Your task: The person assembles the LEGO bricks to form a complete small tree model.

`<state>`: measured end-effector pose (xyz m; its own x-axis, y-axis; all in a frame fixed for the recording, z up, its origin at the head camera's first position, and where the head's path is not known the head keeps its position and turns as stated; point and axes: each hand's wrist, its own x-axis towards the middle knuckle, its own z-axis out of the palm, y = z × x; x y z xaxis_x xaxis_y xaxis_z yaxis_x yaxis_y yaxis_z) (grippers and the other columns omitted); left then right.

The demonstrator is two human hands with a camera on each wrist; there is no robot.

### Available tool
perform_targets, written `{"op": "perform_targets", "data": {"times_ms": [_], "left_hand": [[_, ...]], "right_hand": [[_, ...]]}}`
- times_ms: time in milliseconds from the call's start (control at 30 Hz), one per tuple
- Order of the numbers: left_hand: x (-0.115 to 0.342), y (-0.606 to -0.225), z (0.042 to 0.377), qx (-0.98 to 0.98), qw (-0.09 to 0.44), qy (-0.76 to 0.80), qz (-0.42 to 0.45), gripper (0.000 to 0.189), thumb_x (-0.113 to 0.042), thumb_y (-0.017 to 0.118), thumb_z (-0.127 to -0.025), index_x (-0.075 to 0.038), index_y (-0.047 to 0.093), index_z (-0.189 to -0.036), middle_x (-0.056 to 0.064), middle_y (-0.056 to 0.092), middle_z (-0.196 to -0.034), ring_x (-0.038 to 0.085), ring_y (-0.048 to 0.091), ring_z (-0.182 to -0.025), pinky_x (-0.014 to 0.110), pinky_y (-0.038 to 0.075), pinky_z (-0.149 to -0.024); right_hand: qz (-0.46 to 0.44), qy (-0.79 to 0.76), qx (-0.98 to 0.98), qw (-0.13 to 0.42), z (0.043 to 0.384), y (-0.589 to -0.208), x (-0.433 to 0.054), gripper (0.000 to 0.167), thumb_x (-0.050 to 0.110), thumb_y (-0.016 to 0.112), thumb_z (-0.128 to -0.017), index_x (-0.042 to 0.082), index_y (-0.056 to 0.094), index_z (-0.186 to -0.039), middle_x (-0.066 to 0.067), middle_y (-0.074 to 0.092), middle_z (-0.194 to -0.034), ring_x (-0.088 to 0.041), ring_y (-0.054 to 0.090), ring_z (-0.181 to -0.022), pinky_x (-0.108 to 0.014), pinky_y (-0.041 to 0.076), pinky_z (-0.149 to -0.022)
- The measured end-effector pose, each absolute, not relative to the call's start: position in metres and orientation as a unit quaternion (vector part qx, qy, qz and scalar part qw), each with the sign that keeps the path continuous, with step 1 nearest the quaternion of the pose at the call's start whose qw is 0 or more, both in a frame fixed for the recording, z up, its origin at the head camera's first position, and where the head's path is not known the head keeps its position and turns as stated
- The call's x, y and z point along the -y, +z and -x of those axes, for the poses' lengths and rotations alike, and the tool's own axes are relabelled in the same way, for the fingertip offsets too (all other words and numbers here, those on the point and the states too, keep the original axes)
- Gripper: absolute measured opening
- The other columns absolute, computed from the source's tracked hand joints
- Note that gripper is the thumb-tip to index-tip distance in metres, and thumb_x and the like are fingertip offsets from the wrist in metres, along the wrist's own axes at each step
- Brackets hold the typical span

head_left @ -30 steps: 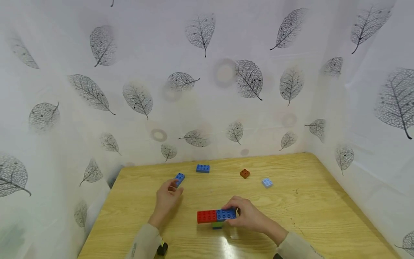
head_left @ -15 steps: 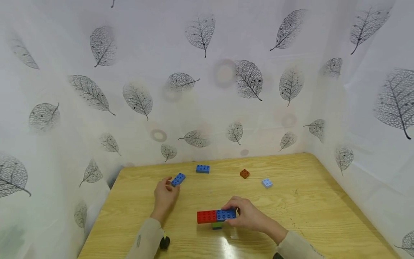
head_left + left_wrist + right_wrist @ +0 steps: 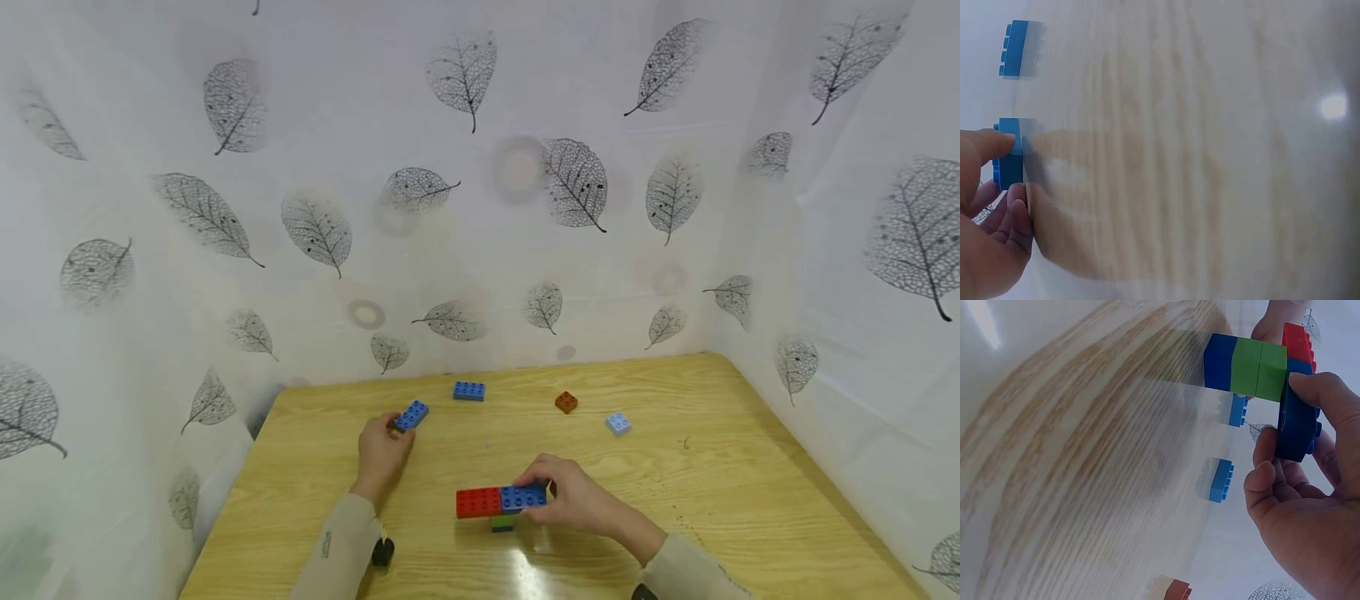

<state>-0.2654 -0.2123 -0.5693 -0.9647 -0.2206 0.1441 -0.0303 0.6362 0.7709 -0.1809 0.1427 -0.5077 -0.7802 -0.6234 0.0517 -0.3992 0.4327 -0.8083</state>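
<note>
In the head view, my left hand point(image 3: 382, 454) pinches a blue eight-stud brick point(image 3: 412, 415) lying on the table at the left. The left wrist view shows the thumb against this blue brick's side point(image 3: 1011, 169), other fingers by its end. My right hand point(image 3: 573, 500) grips the dark blue top brick point(image 3: 525, 497) of a T-shaped build, thumb on one side and fingers on the other. Beside it on top is a red brick point(image 3: 478, 502). Underneath, two green blocks point(image 3: 1259, 367) and a dark blue block point(image 3: 1219, 362) form the stem, standing on the table.
Another blue brick point(image 3: 469, 391) lies at the back of the wooden table point(image 3: 300, 483). A reddish-brown brick point(image 3: 566, 402) and a light blue brick point(image 3: 618, 423) are at the back right. A leaf-patterned white curtain point(image 3: 510, 250) surrounds the table's back and sides.
My left hand has shifted slightly left, and its fingers now lie around the blue brick instead of covering it. My right hand and the build have stayed in place.
</note>
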Motion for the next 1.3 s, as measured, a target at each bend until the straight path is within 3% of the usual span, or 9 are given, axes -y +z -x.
{"op": "perform_targets", "data": {"times_ms": [367, 600, 967, 1300], "left_hand": [[0.209, -0.561, 0.263, 0.898, 0.091, -0.425, -0.077, 0.041, -0.014, 0.077, -0.092, 0.009, 0.068, -0.124, 0.020, 0.068, -0.103, 0.024, 0.062, -0.083, 0.028, 0.048, -0.066], [0.211, -0.555, 0.255, 0.880, 0.058, -0.467, -0.061, 0.039, -0.015, 0.078, -0.092, 0.002, 0.069, -0.126, 0.015, 0.070, -0.106, 0.023, 0.064, -0.092, 0.028, 0.052, -0.074], [0.198, -0.527, 0.235, 0.885, 0.040, -0.458, 0.070, 0.033, -0.010, 0.084, -0.088, -0.004, 0.074, -0.119, 0.006, 0.074, -0.104, 0.017, 0.067, -0.092, 0.026, 0.054, -0.076], [0.177, -0.504, 0.203, 0.867, 0.005, -0.465, 0.178, 0.035, -0.017, 0.085, -0.087, -0.010, 0.073, -0.119, 0.002, 0.074, -0.107, 0.027, 0.070, -0.098, 0.023, 0.054, -0.079]], "right_hand": [[0.311, -0.434, -0.835, 0.133, 0.183, -0.509, -0.144, 0.030, 0.027, 0.082, -0.092, 0.021, 0.076, -0.120, 0.004, 0.068, -0.111, -0.002, 0.056, -0.087, -0.022, 0.050, -0.073], [0.312, -0.429, -0.836, 0.138, 0.184, -0.506, -0.145, 0.030, 0.027, 0.083, -0.092, 0.021, 0.075, -0.121, 0.004, 0.069, -0.112, -0.002, 0.055, -0.087, -0.022, 0.050, -0.073], [0.314, -0.430, -0.834, 0.141, 0.186, -0.506, -0.144, 0.030, 0.025, 0.082, -0.092, 0.020, 0.076, -0.120, 0.005, 0.068, -0.109, -0.002, 0.055, -0.085, -0.022, 0.050, -0.072], [0.317, -0.427, -0.835, 0.138, 0.187, -0.506, -0.145, 0.030, 0.025, 0.083, -0.091, 0.020, 0.076, -0.121, 0.004, 0.068, -0.110, -0.001, 0.055, -0.086, -0.022, 0.050, -0.073]]}}
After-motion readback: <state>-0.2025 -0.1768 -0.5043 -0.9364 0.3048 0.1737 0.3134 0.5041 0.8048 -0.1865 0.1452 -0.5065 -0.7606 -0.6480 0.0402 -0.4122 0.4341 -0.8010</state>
